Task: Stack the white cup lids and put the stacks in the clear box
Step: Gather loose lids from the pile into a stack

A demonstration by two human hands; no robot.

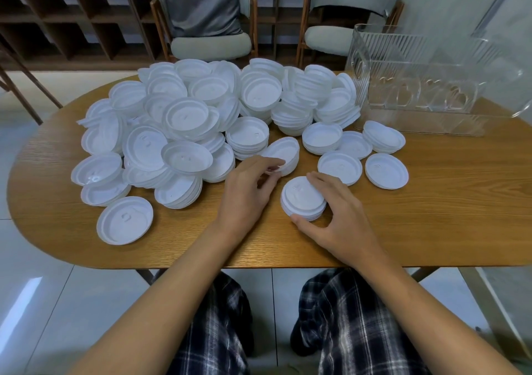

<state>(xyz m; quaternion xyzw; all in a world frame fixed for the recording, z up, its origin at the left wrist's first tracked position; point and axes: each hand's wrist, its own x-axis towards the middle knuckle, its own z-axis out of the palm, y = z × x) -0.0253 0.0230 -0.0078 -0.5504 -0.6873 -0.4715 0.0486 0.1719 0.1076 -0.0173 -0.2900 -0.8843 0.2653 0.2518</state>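
Plaid trouser knees (218, 331) sit nearest me, under the table (431, 216). Beyond them my right hand (339, 213) curls thumb and fingers round a short lid stack (302, 199), which lies flat with its axis upright. My left hand (247, 190) pinches a tilted lid (283, 151) just beyond. I judge the plastic thin, light and slick, so I'd grip it gently at the rims. The clear box (417, 86) stands far right.

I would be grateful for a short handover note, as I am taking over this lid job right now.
Left hand pinches the rim of the tilted lids at the pile's near edge.
Right hand grips a small stack on the table.
Clear box stands far right, no lids seen inside.
Done: a few short stacks. Left: most of the pile to stack, then all the boxing.
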